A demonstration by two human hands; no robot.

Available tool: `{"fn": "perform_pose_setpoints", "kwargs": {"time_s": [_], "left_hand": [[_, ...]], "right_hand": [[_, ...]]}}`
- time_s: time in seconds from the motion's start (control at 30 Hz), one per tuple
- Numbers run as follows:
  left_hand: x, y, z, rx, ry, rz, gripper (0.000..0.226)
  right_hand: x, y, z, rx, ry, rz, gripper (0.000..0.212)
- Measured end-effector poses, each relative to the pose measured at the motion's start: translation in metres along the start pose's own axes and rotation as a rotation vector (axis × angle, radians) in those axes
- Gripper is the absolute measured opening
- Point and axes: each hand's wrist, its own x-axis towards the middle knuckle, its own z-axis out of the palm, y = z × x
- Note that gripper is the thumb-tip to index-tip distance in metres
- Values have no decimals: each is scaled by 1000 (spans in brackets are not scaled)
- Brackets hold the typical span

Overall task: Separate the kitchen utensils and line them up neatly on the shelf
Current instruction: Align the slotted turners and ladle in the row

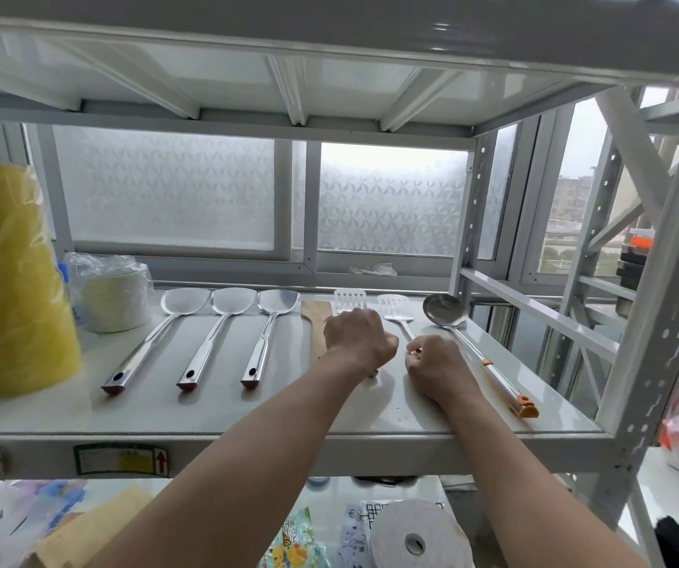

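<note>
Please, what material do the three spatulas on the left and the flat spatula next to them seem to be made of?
The three spatulas look like polished steel: bright, mirror-like blades and handles. The flat spatula looks like plain wood: matte brown, no shine.

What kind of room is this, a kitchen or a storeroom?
Most likely a storeroom or utility corner, not a working kitchen: a bare white metal rack by a frosted window, with wrapped yellow rolls and a tape roll stored around.

Both bare arms reach up mid-frame, left hand [356, 336] and right hand [438, 368] curled into loose fists, close together.
</note>
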Motion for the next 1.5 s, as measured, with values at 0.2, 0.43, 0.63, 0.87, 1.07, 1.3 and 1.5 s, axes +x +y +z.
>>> {"fn": "perform_pose_setpoints", "kwargs": {"time_s": [0.2, 0.43, 0.63, 0.87, 1.07, 1.3, 1.5], "left_hand": [[-31, 4, 10, -202, 195, 296, 32], [-43, -6, 7, -177, 264, 255, 25], [-43, -13, 6, -249, 186, 114, 23], [-42, -16, 11, -327, 106, 58, 25], [-38, -19, 16, -433, 70, 31, 24], [-36, -18, 18, -488, 60, 60, 16], [-35, -16, 19, -487, 44, 35, 21]], "right_hand": [[0, -4, 2, -221, -151, -90, 28], [-3, -10, -2, -280, 53, -14, 38], [-4, -12, 0, -217, 8, -38, 31], [-4, -13, 0, -244, -14, -44, 30], [-2, -13, 2, -255, -62, -2, 32], [-3, -17, 1, -318, -77, 2, 37], [-5, -21, -2, -389, -60, 26, 41]]}}
